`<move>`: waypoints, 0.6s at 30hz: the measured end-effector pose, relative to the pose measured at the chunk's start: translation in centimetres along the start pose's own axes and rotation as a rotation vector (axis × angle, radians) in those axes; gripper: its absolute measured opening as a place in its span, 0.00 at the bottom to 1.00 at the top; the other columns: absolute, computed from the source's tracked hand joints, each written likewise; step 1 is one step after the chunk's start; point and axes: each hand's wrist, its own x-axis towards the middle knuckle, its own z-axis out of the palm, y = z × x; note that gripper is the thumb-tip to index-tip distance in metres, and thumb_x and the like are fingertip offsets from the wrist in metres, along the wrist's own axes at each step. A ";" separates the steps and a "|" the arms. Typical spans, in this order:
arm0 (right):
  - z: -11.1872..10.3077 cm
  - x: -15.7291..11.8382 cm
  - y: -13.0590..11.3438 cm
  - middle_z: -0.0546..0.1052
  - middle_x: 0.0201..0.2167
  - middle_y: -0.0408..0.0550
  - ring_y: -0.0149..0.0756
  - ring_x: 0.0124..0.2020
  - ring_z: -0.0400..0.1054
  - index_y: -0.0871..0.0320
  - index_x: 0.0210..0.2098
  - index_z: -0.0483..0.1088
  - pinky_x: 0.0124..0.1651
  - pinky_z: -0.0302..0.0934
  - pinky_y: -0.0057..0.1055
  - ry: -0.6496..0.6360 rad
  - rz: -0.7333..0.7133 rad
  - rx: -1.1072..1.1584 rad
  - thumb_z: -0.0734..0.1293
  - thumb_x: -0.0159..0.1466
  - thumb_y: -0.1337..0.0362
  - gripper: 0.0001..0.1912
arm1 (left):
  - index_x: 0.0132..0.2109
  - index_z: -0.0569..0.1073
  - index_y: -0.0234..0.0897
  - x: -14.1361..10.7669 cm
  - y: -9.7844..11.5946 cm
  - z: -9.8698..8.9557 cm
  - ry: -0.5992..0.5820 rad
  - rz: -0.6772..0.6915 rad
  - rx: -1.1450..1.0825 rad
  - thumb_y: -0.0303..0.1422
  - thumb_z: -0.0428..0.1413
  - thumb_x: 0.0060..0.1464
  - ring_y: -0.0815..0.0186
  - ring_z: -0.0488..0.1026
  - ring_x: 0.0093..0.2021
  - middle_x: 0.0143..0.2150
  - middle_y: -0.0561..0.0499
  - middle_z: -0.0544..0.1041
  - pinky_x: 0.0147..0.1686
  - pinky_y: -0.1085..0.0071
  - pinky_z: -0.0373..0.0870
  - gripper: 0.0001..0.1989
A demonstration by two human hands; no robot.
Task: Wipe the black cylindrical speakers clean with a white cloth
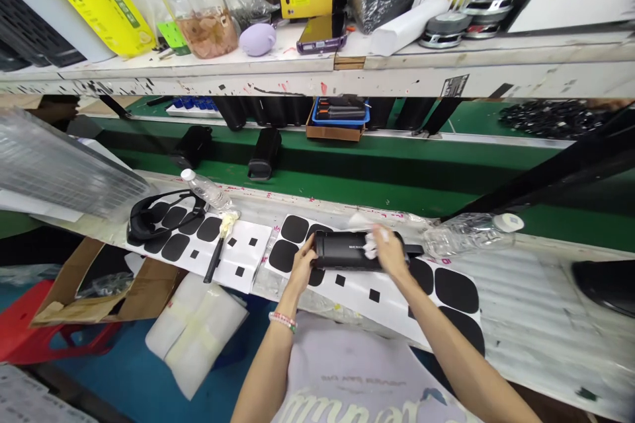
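A black portable speaker with white lettering on its face lies lengthwise across a white sheet of black stickers. Its left end is gripped by my left hand, the fingers wrapped around the edge. My right hand is closed on a crumpled white wipe, pressed against the speaker's face beside the lettering. A black loop or handle sticks out at the speaker's right end. Left of my hands, a black-handled brush with pale stuff on its tip rests on another sticker sheet.
Clear plastic bottles lie at the right and left. Beyond the bench, black speakers sit on a green conveyor. A cluttered shelf crosses above it. A cardboard box stands at lower left.
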 end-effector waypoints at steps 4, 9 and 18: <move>-7.4 1.6 4.5 0.73 0.28 0.58 0.50 0.36 0.69 0.60 0.30 0.66 0.39 0.61 0.43 0.204 0.286 0.039 0.46 0.65 0.42 0.31 | 0.57 0.70 0.35 0.5 1.2 -0.9 0.037 -0.195 0.065 0.54 0.44 0.57 0.52 0.73 0.52 0.57 0.36 0.72 0.44 0.56 0.73 0.33; -8.4 2.3 7.4 0.69 0.20 0.55 0.56 0.36 0.69 0.54 0.18 0.61 0.43 0.60 0.53 0.096 0.563 0.140 0.65 0.55 0.49 0.18 | 0.53 0.71 0.28 2.0 2.3 -0.7 -0.017 -0.430 0.184 0.67 0.47 0.44 0.39 0.75 0.45 0.44 0.30 0.75 0.41 0.45 0.72 0.47; -6.2 0.5 5.5 0.72 0.17 0.50 0.44 0.21 0.69 0.56 0.21 0.68 0.23 0.65 0.39 -0.038 0.553 0.681 0.67 0.51 0.50 0.16 | 0.59 0.65 0.40 0.3 3.9 0.4 -0.196 -0.178 -0.023 0.54 0.44 0.58 0.51 0.74 0.52 0.50 0.41 0.76 0.50 0.49 0.71 0.31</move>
